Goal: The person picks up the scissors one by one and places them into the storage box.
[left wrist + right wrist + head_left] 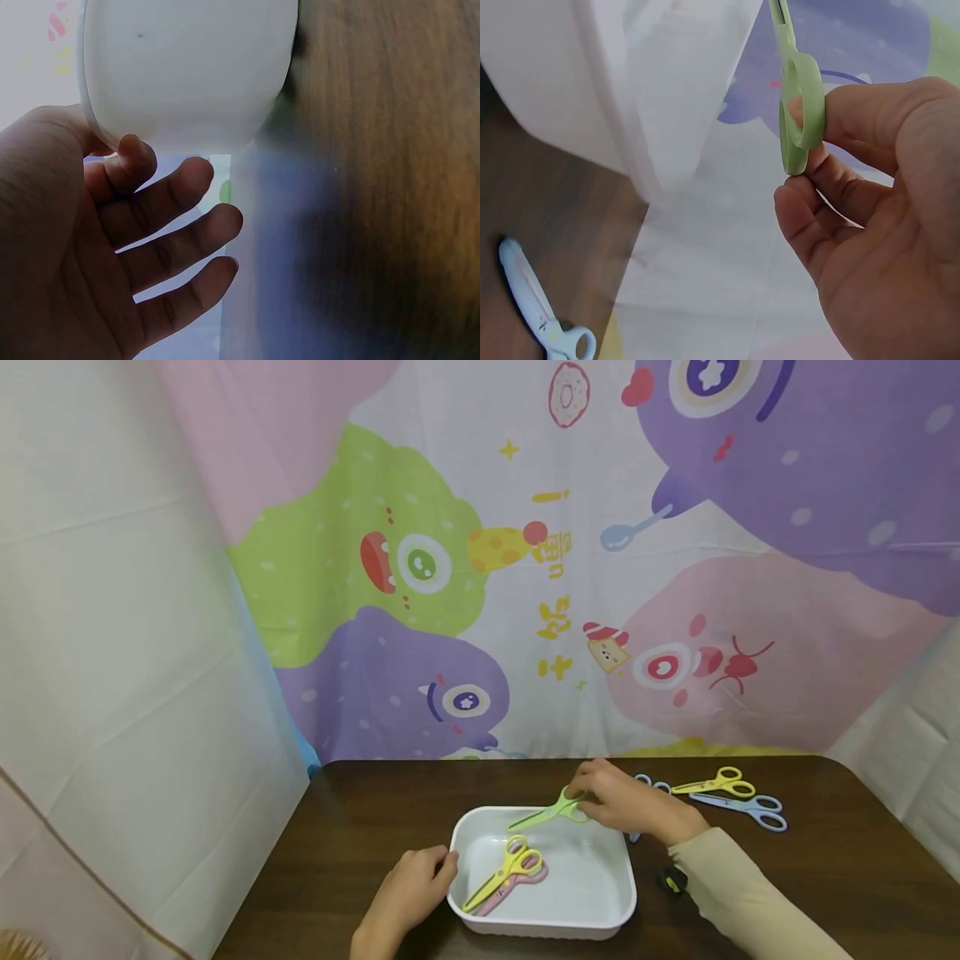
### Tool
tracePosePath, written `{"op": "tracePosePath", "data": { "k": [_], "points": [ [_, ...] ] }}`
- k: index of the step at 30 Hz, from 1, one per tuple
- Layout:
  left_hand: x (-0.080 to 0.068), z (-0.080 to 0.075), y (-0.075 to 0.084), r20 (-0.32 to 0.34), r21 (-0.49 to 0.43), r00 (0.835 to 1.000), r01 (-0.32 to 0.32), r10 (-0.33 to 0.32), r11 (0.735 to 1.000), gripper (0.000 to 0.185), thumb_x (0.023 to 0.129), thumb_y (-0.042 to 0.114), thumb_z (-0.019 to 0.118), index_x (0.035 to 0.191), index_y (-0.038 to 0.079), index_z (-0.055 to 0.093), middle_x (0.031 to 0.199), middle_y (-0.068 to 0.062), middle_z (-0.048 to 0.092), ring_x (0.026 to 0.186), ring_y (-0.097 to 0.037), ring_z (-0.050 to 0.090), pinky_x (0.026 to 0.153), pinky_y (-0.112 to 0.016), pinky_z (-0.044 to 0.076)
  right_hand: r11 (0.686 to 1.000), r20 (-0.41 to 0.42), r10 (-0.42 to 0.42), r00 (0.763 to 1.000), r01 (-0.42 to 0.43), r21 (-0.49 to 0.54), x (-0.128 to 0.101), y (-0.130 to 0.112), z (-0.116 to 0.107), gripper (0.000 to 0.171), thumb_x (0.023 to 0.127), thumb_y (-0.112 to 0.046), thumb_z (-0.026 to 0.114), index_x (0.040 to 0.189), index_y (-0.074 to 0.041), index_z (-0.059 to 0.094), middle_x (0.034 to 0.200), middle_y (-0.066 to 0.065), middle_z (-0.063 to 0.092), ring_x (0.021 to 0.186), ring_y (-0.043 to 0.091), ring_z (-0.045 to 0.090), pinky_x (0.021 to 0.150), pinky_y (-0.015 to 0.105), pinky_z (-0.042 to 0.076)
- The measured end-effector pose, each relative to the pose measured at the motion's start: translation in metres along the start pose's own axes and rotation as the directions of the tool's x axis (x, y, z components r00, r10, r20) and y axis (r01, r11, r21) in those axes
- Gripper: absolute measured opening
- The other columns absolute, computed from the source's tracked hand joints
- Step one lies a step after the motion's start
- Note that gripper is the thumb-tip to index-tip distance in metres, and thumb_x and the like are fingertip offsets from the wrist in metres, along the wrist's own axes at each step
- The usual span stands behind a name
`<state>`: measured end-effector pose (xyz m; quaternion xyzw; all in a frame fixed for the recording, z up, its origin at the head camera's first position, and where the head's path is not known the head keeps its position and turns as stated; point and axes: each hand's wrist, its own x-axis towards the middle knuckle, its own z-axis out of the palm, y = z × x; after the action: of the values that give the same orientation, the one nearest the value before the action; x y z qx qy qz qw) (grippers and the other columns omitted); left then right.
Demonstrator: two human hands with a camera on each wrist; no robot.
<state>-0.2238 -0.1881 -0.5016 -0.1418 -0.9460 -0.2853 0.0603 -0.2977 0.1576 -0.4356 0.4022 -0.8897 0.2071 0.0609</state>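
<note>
A dark wood table (360, 827) is seen in the head view, backed by a cartoon monster backdrop (570, 568) w/ white sheeting (112, 635) hung at the left.

Near the table's front-centre a white rectangular tray (600, 893) is set. Its left rim is touched by the left hand (408, 889); in the left wrist view the fingers (172, 225) are seen relaxed, spread a little and nearly straight, nothing gripped, w/ the thumb side against the tray's outer wall (187, 75).

The right hand (626, 802), in a beige sleeve (742, 893), is held over the tray's far right corner. The green scissors (551, 811) are pinched by one handle ring; in the right wrist view a fingertip is seen poked through the ring (802, 112) w/ the other fingers (817, 217) curled below. The blades are pointed left and toward the person, above the tray's far rim, not resting in it.

Inside the tray, at the left, yellow scissors (504, 870) are laid on top of pink scissors (517, 883), touching, tips toward the front-left corner.

Right of the tray, on bare table, yellow scissors (716, 783) and blue scissors (746, 808) are laid just beside each other. Another blue pair (647, 783) is mostly hidden behind the right hand. A small dark object (672, 881) is seen by the sleeve; what it is can't be told.
</note>
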Motion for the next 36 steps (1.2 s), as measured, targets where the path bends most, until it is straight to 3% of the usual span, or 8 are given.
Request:
{"op": "tracePosePath", "data": {
  "k": [18,27,36],
  "points": [
    [0.0,0.0,0.001,-0.012,0.006,1.0,-0.016,0.016,1.0,0.037,0.101,0.025,0.058,0.066,0.021,0.048,0.06,0.012,0.037,0.054,-0.003,0.037,0.05,-0.023,0.033,1.0,0.049,0.012,0.999,-0.013,0.013,0.015,-0.016,0.01,0.016,0.091,-0.003,0.07,0.104,-0.008,0.078,0.101,0.002,0.069,0.097,0.018,0.056,0.086,0.035,0.049],
    [-0.001,0.0,0.0,-0.015,0.013,1.0,-0.013,0.013,1.0,0.036,0.101,0.025,0.058,0.066,0.022,0.048,0.059,0.012,0.036,0.054,-0.004,0.037,0.05,-0.024,0.032,0.997,0.109,0.07,0.992,-0.073,0.025,0.025,-0.019,0.02,0.017,0.093,-0.006,0.07,0.107,-0.01,0.079,0.103,0.0,0.069,0.1,0.017,0.055,0.089,0.036,0.049],
    [0.0,0.0,0.0,-0.018,0.015,1.0,-0.022,0.022,1.0,0.036,0.101,0.025,0.058,0.067,0.022,0.048,0.059,0.012,0.037,0.055,-0.003,0.037,0.05,-0.024,0.033,0.999,0.112,0.029,0.993,-0.032,0.027,0.028,-0.022,0.028,0.018,0.091,-0.006,0.071,0.106,-0.008,0.079,0.103,0.002,0.07,0.101,0.019,0.057,0.091,0.037,0.049]
  ]
}}
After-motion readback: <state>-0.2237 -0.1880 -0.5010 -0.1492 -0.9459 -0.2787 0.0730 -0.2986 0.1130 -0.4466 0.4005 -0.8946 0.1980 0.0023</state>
